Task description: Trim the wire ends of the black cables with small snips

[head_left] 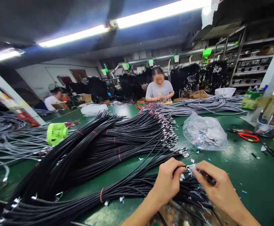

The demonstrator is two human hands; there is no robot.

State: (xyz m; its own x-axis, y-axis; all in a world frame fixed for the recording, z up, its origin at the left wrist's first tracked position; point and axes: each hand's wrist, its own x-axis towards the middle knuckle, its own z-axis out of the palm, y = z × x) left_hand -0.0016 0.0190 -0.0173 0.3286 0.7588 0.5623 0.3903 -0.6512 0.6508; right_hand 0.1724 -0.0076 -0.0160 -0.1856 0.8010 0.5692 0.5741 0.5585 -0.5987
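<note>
Left hand [168,178] is arching knuckles-up at 4 o'clock, pinching slim black cable [185,167]; right hand [218,182] is facing it, pinching whitish piece [192,167] at cable end, cupping dark tool [208,178]. Green printed container [250,99] is standing at 3 o'clock, lettering unreadable.

The tied cables [137,137] are black, their ties [101,195] red, the tabletop [259,188] green, the fan [56,134] lime.
</note>
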